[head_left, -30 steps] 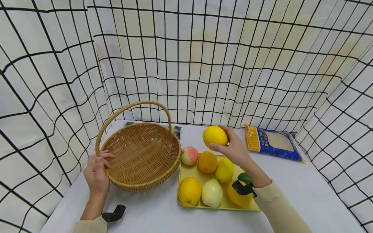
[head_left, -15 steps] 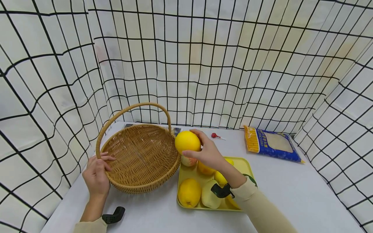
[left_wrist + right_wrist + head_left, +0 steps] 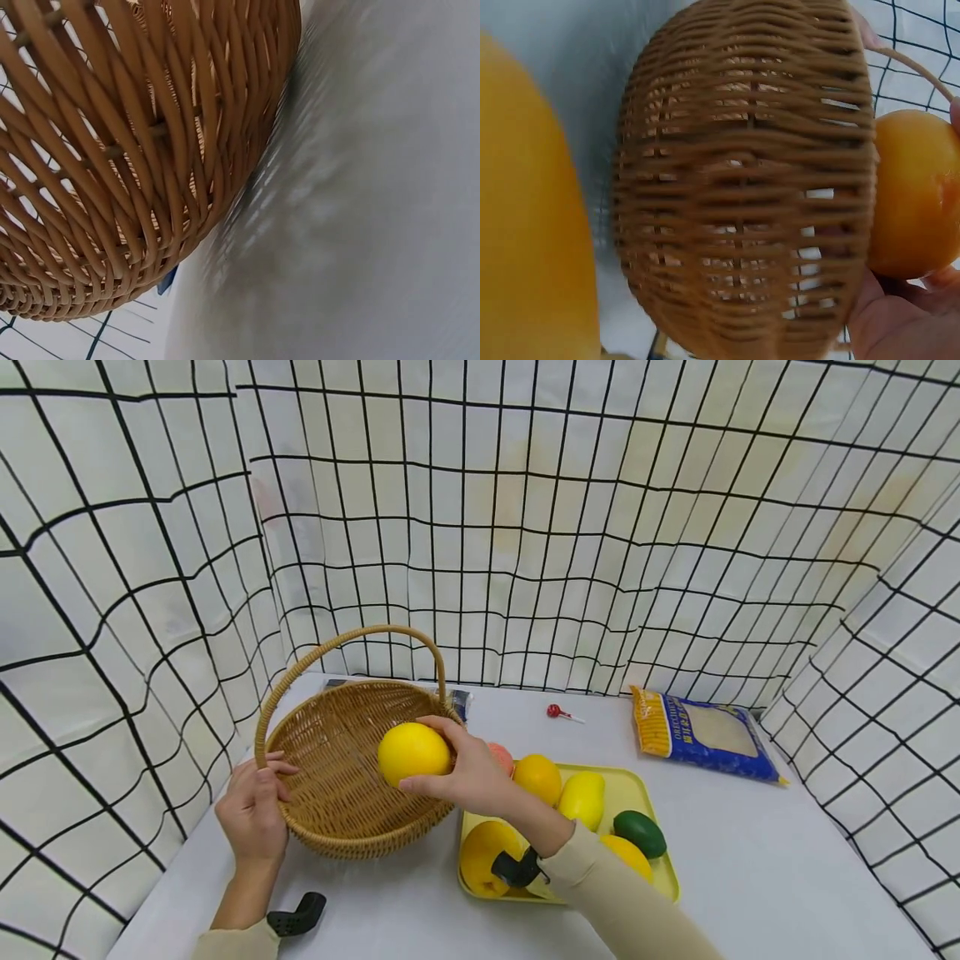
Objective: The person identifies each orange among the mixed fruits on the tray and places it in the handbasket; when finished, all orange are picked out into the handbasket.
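On the left, the left hand [image 3: 251, 814] is gripping a round wicker basket [image 3: 352, 846], fingers curling over its woven rim beside the arched handle [image 3: 390, 629]. Over the basket's mouth, the right hand [image 3: 474, 770] is holding a smooth, round yellow fruit [image 3: 412, 753] between thumb and fingers. Further right, more rounded fruits [image 3: 581, 799] are sitting on a rectangular yellow tray [image 3: 628, 787].

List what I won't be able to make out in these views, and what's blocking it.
Head view: much of the pink fruit, behind the right hand.
Head view: most of the dark packet, behind the basket; its contents can't be told.
Left wrist view: the left hand, outside the frame.
Right wrist view: the held yellow fruit, cut off by the right edge; the basket's weave is blurred.
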`<state>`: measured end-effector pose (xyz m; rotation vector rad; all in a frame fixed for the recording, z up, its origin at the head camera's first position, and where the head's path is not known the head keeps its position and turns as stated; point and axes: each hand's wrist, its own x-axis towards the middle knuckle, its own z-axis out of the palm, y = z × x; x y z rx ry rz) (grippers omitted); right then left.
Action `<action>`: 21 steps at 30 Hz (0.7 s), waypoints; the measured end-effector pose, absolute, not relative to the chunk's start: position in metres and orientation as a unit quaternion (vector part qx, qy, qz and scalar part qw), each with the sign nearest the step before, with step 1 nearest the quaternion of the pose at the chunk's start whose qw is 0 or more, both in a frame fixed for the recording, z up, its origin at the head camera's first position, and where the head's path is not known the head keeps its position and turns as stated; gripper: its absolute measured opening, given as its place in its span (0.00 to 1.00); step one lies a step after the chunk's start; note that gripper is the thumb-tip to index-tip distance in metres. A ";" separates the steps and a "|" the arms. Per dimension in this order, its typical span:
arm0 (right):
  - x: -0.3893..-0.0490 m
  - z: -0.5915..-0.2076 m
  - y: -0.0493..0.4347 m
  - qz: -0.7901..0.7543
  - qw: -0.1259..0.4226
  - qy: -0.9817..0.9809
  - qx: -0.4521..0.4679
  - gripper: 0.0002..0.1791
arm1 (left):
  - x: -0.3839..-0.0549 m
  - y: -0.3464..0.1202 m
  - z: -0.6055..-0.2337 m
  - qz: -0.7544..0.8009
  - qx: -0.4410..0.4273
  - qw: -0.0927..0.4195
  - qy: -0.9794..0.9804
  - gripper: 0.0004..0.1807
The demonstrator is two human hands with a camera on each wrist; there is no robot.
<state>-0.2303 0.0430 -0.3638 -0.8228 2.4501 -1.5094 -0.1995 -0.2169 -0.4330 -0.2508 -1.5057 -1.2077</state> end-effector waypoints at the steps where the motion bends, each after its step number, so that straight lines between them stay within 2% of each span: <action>1: -0.230 -0.364 0.039 -0.499 0.080 0.818 -0.274 0.43 | -0.201 -0.218 -0.435 -0.511 -0.105 0.563 -0.641 0.27; 8: -0.234 -0.369 0.013 -0.510 0.147 0.800 -0.280 0.41 | -0.211 -0.228 -0.452 -0.504 -0.107 0.570 -0.640 0.27; 21: -0.241 -0.384 -0.017 -0.405 0.214 0.824 -0.335 0.43 | -0.212 -0.228 -0.454 -0.490 -0.123 0.577 -0.642 0.25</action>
